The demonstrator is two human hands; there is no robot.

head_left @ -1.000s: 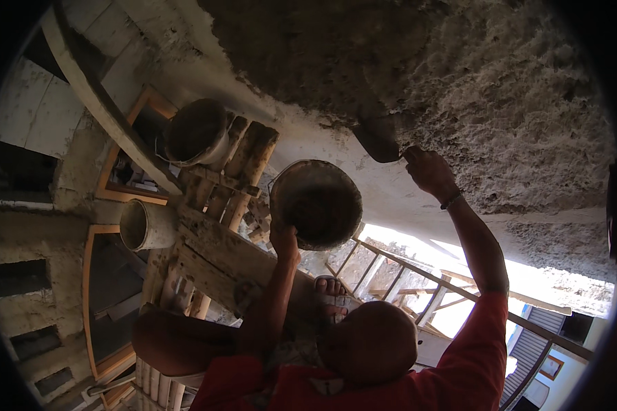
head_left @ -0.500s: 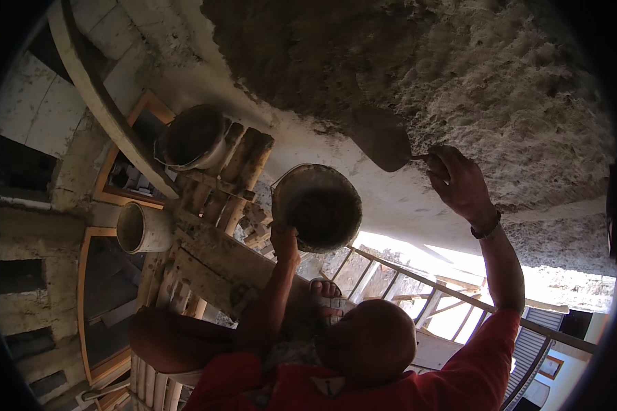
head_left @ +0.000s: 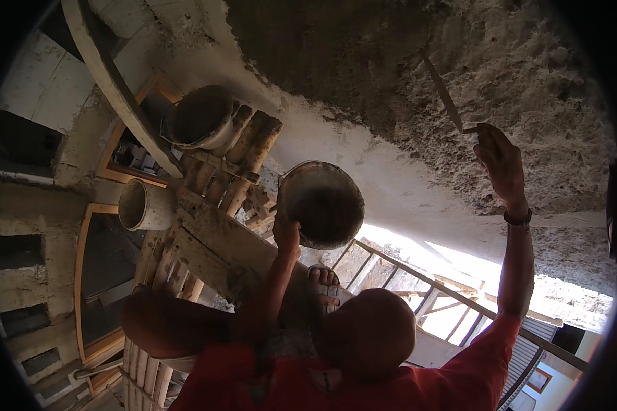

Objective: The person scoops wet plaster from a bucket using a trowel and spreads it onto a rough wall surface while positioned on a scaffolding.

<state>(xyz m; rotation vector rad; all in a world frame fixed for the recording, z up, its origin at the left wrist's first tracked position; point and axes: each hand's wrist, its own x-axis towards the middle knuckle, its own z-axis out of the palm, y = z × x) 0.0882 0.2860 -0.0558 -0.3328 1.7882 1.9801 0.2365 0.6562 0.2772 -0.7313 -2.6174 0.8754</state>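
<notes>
My left hand [head_left: 286,236] grips the near rim of a mortar-smeared bucket [head_left: 301,179], with its mouth toward the view and its inside dark. Raised at the right, my right hand [head_left: 498,164] is closed round the handle of a trowel [head_left: 443,94]. The blade shows nearly edge-on against the rough surface, so I cannot tell whether mortar lies on it. Beyond it spreads a surface of dark, smoother, wet-looking mortar [head_left: 329,65], meeting coarse grey plaster [head_left: 528,89] on the right. A pale smooth band [head_left: 384,161] runs along the lower edge.
Two more buckets, a dark one [head_left: 209,127] and a pale one [head_left: 154,205], stand at the left by wooden planks [head_left: 206,222]. A curved beam [head_left: 110,96] crosses the upper left. Below the right arm runs a ladder-like frame [head_left: 428,301]. My sandalled foot [head_left: 323,284] rests near the bucket.
My right hand has moved up and to the right with the trowel, whose blade has turned from broadside to edge-on. My left hand stays on the bucket rim.
</notes>
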